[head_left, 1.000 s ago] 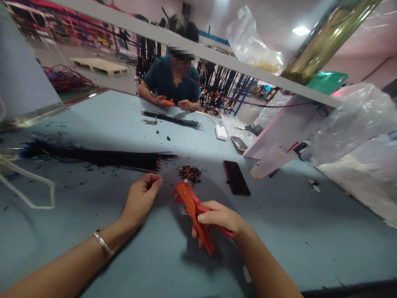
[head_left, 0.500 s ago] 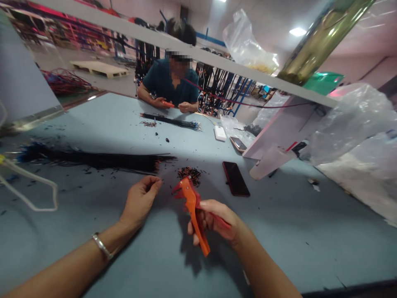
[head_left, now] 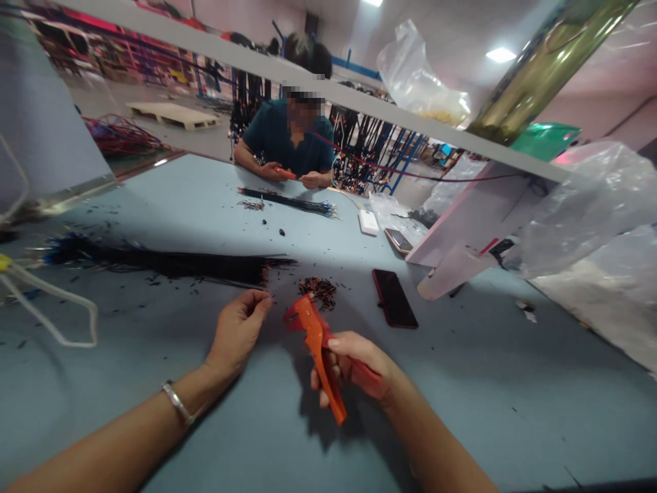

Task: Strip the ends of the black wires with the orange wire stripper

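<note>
My right hand (head_left: 354, 363) is wrapped round the handles of an orange and red wire stripper (head_left: 319, 342). The tool's head points away from me and to the left, with its jaws nearly together. Just left of the jaws, my left hand (head_left: 240, 325) is closed in a pinch, thumb against forefinger. A tiny dark tip shows at those fingertips, too small to name. Beyond the left hand lies a long bundle of black wires (head_left: 179, 266), its bare ends towards the right. Past the stripper's head is a small heap of black and copper-coloured scraps (head_left: 318, 291).
A dark phone (head_left: 394, 298) lies right of the scraps. Behind it are another phone (head_left: 399, 239), a white box (head_left: 368, 221) and a slanting divider (head_left: 452, 219). Across the table a co-worker (head_left: 292, 137) holds an orange tool near a second wire bundle (head_left: 287, 200).
The stripper's jaws, apart earlier, have come closer together. The view has shifted slightly, so the table and things on it sit a little further right. Both hands keep nearly the same places.
</note>
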`<action>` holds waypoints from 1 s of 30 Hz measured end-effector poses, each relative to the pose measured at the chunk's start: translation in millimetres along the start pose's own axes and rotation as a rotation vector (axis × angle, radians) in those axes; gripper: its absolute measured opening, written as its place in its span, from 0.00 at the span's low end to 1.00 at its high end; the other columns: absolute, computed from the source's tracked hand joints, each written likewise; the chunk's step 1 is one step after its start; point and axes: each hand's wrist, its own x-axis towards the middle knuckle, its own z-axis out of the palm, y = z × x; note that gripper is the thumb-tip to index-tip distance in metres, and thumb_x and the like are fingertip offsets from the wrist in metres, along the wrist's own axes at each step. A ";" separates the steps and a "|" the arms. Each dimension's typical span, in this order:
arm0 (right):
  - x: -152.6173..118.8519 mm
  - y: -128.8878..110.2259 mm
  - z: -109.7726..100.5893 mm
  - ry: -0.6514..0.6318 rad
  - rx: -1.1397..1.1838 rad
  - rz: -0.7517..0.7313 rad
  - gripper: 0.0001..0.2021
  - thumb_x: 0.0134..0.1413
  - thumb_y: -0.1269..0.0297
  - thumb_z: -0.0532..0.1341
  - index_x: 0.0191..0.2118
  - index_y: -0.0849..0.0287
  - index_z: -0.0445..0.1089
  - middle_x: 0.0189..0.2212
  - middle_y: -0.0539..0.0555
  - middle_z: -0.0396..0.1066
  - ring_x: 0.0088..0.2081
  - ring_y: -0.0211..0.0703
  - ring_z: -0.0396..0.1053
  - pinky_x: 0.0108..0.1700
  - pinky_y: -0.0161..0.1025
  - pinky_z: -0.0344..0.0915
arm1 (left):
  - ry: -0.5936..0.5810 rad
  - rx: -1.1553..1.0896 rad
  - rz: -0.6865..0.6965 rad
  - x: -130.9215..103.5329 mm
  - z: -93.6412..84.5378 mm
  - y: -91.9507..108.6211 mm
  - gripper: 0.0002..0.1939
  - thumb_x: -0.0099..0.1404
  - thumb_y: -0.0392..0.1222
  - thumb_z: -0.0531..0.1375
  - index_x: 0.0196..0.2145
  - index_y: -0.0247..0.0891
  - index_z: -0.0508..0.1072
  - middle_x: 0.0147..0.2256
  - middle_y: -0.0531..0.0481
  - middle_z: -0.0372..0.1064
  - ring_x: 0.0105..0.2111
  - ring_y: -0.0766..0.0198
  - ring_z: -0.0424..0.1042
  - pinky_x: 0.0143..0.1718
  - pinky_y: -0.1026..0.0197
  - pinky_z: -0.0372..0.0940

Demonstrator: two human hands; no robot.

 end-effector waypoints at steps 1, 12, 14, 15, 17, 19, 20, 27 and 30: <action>3.6 2.2 1.1 -0.019 0.002 0.023 0.20 0.49 0.51 0.58 0.35 0.66 0.67 0.24 0.60 0.75 0.21 0.46 0.74 0.22 0.35 0.66 | 0.004 -0.003 0.000 -0.2 0.0 0.3 0.13 0.55 0.50 0.58 0.26 0.37 0.71 0.19 0.57 0.60 0.22 0.67 0.58 0.24 0.65 0.55; 5.4 -8.7 1.4 0.135 0.093 -0.071 0.19 0.53 0.53 0.54 0.41 0.65 0.67 0.26 0.58 0.75 0.23 0.46 0.74 0.27 0.38 0.68 | -0.012 -0.025 -0.020 1.0 1.1 -4.8 0.13 0.55 0.51 0.59 0.28 0.37 0.71 0.19 0.58 0.58 0.21 0.67 0.56 0.24 0.65 0.52; -7.9 -11.2 0.0 0.029 0.005 -0.034 0.23 0.49 0.52 0.58 0.43 0.68 0.68 0.26 0.60 0.75 0.21 0.47 0.73 0.24 0.38 0.67 | -0.013 -0.031 -0.019 1.3 0.9 -5.7 0.13 0.55 0.51 0.58 0.28 0.37 0.71 0.18 0.58 0.58 0.21 0.67 0.57 0.24 0.65 0.52; -13.5 -12.6 -1.0 0.003 -0.039 -0.012 0.24 0.47 0.53 0.60 0.44 0.69 0.68 0.26 0.60 0.75 0.20 0.46 0.72 0.22 0.37 0.66 | -0.011 -0.033 -0.020 1.5 0.9 -6.0 0.14 0.54 0.51 0.59 0.28 0.37 0.71 0.18 0.58 0.59 0.21 0.67 0.57 0.24 0.65 0.52; -20.7 -15.4 -3.5 -0.012 -0.100 0.020 0.23 0.45 0.56 0.62 0.45 0.69 0.69 0.25 0.59 0.75 0.19 0.43 0.71 0.21 0.34 0.64 | 0.001 -0.037 -0.026 1.8 1.1 -6.2 0.14 0.53 0.51 0.59 0.28 0.37 0.71 0.18 0.58 0.59 0.21 0.67 0.57 0.23 0.65 0.52; -22.0 -17.1 -6.8 -0.021 -0.117 0.048 0.23 0.45 0.57 0.61 0.45 0.68 0.69 0.25 0.58 0.75 0.18 0.41 0.70 0.20 0.33 0.64 | 0.011 -0.044 -0.034 2.0 1.5 -5.9 0.13 0.53 0.51 0.59 0.27 0.38 0.71 0.18 0.58 0.59 0.20 0.67 0.57 0.23 0.65 0.52; -20.7 -17.2 -8.7 -0.031 -0.116 0.064 0.23 0.45 0.57 0.61 0.45 0.68 0.69 0.24 0.58 0.74 0.18 0.41 0.70 0.20 0.32 0.63 | 0.009 -0.048 -0.035 2.0 1.6 -5.7 0.13 0.53 0.51 0.59 0.27 0.38 0.70 0.19 0.58 0.59 0.20 0.67 0.57 0.23 0.65 0.52; -3.7 -12.5 -19.5 0.227 -0.153 -0.003 0.16 0.45 0.54 0.60 0.33 0.65 0.67 0.21 0.56 0.73 0.18 0.43 0.71 0.19 0.34 0.64 | -0.009 -0.059 -0.022 1.6 -0.2 -3.9 0.11 0.54 0.50 0.60 0.27 0.39 0.71 0.19 0.58 0.59 0.21 0.66 0.57 0.23 0.65 0.54; -5.7 -14.6 -21.3 0.263 -0.126 -0.094 0.17 0.46 0.53 0.59 0.35 0.64 0.67 0.23 0.56 0.74 0.21 0.45 0.73 0.22 0.36 0.66 | -0.020 -0.051 -0.019 2.2 -0.7 -5.0 0.11 0.54 0.50 0.60 0.28 0.39 0.71 0.19 0.58 0.59 0.21 0.67 0.57 0.23 0.65 0.54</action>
